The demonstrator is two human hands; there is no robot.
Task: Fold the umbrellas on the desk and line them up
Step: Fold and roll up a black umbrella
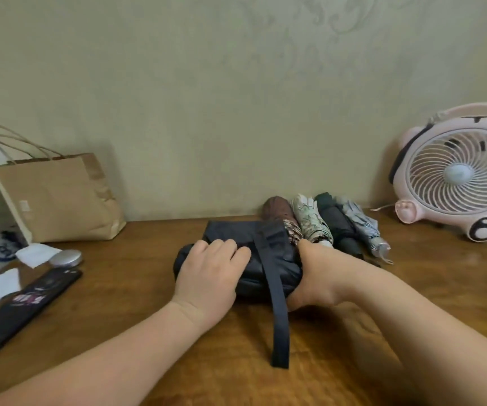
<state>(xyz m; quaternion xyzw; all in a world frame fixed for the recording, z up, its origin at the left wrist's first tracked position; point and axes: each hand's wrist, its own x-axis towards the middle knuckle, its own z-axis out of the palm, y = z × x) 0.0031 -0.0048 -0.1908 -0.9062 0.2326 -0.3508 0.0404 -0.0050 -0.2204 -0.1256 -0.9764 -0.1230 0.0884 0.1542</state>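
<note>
- A pale papered wall [177,98] with a faint scroll pattern fills the background.
- A brown wooden worktop [136,288] runs along the foot of it.
- A pink animal-shaped fan [455,174] stands at the far right, and a brown paper bag [57,197] with string handles stands at the far left.
- The navy umbrella [249,284] lies crosswise at the centre of the worktop, collapsed into a loose bundle, with its far end touching the row behind.
- The hands are apart, one at each end. The left hand [207,273] presses flat on top of the bundle with its fingers laid out. The right hand [315,276] is wrapped round the right end.
- Against the wall lie four wrapped umbrellas side by side: brown [275,210], cream patterned [309,221], dark green [334,221] and striped grey [359,224].
- The navy strap [280,323] hangs loose across the bundle and trails toward the near edge. The step in hand looks like tightening the last roll.
- Next, probably, the fabric must be kept squeezed while the strap is wound round and fastened. Then the bundle has to be turned to lie parallel with the row, beside the brown one.
- A flat black case [28,306] and a round silver tin [66,257] lie at the left.
</note>
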